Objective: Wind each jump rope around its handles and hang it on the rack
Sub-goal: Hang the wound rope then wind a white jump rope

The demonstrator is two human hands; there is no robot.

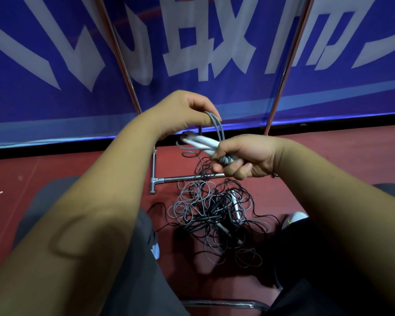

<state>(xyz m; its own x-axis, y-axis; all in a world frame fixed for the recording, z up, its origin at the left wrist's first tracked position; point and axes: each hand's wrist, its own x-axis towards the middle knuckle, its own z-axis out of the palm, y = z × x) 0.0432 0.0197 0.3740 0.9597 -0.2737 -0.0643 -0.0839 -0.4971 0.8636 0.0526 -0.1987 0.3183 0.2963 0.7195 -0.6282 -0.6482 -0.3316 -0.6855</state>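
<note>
My right hand [242, 157] grips a pair of white jump rope handles [201, 142] held side by side, with grey rope coiled round them near my fingers. My left hand [185, 112] pinches a loop of the same grey rope [217, 126] just above the handles. The rest of that rope trails down to a tangled pile of grey and black jump ropes [217, 210] on the red floor, with other white handles lying in it. Two slanted metal poles of the rack [123, 62] rise behind my hands, and its base bar [183, 178] lies on the floor.
A blue banner with large white characters [203, 42] stands upright behind the rack. My knees in dark trousers flank the pile, with a light shoe [294, 218] at the right. A chrome chair edge [226, 303] shows at the bottom.
</note>
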